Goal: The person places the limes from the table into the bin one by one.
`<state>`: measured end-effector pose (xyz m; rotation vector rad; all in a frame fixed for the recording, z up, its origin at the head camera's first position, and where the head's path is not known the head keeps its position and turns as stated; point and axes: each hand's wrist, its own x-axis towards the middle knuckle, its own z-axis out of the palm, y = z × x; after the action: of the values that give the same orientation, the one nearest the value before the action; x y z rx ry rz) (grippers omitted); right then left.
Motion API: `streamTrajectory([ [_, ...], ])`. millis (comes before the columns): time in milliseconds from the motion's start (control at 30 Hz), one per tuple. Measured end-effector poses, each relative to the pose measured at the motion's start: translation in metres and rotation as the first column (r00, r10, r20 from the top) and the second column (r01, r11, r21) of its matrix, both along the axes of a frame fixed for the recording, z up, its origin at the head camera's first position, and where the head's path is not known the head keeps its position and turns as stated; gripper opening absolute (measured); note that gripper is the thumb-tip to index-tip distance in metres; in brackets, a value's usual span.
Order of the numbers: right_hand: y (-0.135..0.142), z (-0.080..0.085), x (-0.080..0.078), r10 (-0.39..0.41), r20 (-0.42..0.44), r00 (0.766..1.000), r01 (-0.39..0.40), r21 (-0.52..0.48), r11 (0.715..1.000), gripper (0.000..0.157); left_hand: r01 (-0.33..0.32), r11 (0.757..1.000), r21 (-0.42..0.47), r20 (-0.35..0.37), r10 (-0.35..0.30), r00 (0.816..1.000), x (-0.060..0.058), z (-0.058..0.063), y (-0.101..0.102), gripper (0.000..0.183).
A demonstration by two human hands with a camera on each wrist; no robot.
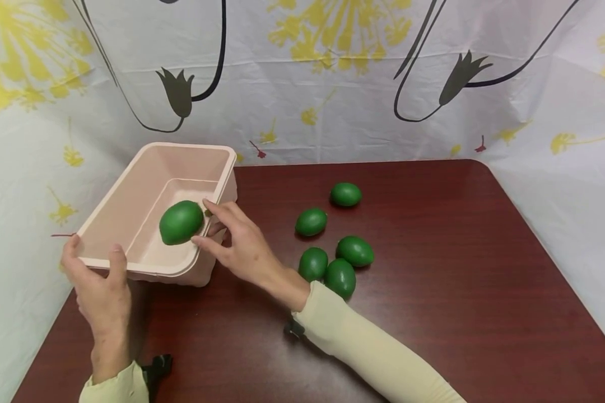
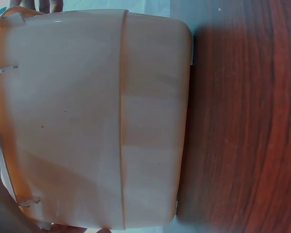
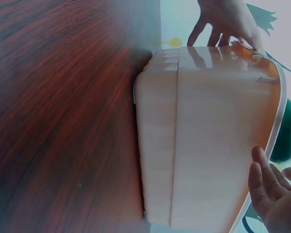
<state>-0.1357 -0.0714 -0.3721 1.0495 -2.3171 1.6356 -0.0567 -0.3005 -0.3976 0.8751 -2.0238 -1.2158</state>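
Observation:
A pale pink plastic bin (image 1: 151, 270) stands at the table's left, its near wall filling the left wrist view. My left hand (image 1: 103, 296) grips its near-left corner, with the thumb at the near rim and a finger along the left side. Over the bin's right side, about rim height, is a green lime (image 1: 180, 223). My right hand (image 1: 244, 246) holds it at the right end between thumb and fingertips. In the right wrist view, other fingers (image 3: 264, 182) lie against the bin's outer wall near the rim, and the lime (image 3: 285, 138) shows partly beyond the rim.
Several more limes (image 1: 340, 278) lie loosely grouped on the dark red-brown wooden table (image 1: 459, 268), right of the bin; my right forearm passes close to the nearest ones. A white cloth with printed flowers (image 1: 333, 123) hangs behind the table.

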Motion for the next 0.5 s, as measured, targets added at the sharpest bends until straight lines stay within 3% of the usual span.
streamTrajectory([
  [300, 0.003, -0.003, -0.002, 0.007, -0.034, 0.999, -0.008, -0.026, 1.0, 0.049, 0.0, 1.0, -0.001, 0.003, 0.0, 1.0, -0.001, 0.002, 0.0, 0.065],
  [500, 0.014, -0.007, -0.005, -0.005, -0.027, 1.0, 0.004, -0.015, 1.0, 0.047, -0.002, 1.0, -0.003, 0.001, 0.002, 1.0, 0.0, 0.001, 0.0, 0.066],
])
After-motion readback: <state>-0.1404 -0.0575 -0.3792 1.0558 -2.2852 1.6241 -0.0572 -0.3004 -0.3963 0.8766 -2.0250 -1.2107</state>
